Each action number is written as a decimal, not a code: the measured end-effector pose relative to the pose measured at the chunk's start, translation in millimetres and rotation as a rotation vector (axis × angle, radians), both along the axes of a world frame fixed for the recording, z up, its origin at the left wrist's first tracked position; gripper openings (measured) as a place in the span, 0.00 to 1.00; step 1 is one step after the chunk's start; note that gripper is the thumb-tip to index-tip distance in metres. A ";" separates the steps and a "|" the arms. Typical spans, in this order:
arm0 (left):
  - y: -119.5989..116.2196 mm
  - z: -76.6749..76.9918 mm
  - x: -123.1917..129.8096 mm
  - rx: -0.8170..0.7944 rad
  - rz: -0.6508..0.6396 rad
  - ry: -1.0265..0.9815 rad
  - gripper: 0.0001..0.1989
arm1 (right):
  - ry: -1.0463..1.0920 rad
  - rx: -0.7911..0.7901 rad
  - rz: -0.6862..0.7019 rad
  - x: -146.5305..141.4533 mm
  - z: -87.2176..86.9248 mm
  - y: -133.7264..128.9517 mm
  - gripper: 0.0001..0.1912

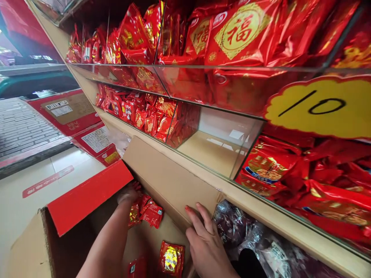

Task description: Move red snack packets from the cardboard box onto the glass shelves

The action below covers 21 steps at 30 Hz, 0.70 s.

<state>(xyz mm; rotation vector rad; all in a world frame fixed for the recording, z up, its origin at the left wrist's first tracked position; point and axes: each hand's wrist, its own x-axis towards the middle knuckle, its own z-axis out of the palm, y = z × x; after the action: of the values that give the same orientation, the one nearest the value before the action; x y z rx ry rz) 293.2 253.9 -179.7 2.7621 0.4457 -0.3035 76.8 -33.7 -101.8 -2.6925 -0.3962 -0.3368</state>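
Note:
An open cardboard box (171, 177) with a red outer flap stands below the shelves. My left hand (130, 193) reaches inside at its far left corner, beside small red packets (152, 214); its fingers are dim and partly hidden, so I cannot make out what they hold. On the box's right edge rests my right hand (203, 235), fingers spread, holding nothing. A red packet with a gold mark (172, 258) lies on the box bottom near it, and another red packet (137, 268) lies at the lower edge of view.
Shelves with glass dividers hold red packets (139, 112). One compartment (213, 148) shows bare wood. A yellow price card (319, 106) hangs at right. Plastic-wrapped goods (261, 243) lie beneath the shelf, and red-and-brown cartons (65, 110) stand at left.

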 end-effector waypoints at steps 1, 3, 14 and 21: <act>2.3 2.0 -3.5 0.013 0.007 0.016 0.19 | 0.008 -0.007 0.004 -0.7 0.0 -0.4 0.10; 8.7 8.5 -14.4 0.027 0.022 0.036 0.21 | 0.025 -0.022 0.016 -1.9 0.3 -1.2 0.09; -11.2 138.5 -140.8 -0.350 -0.067 -0.057 0.17 | 0.008 0.152 0.048 -36.9 28.8 -7.8 0.10; -136.3 212.2 -263.5 -1.385 0.083 0.033 0.24 | 0.138 0.981 0.023 -121.8 58.1 -22.5 0.29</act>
<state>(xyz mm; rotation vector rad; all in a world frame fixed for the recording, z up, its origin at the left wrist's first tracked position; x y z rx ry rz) 29.6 117.6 32.5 1.3859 0.2009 -0.4162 -45.0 -56.2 -43.7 -1.7343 -0.1493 -0.2432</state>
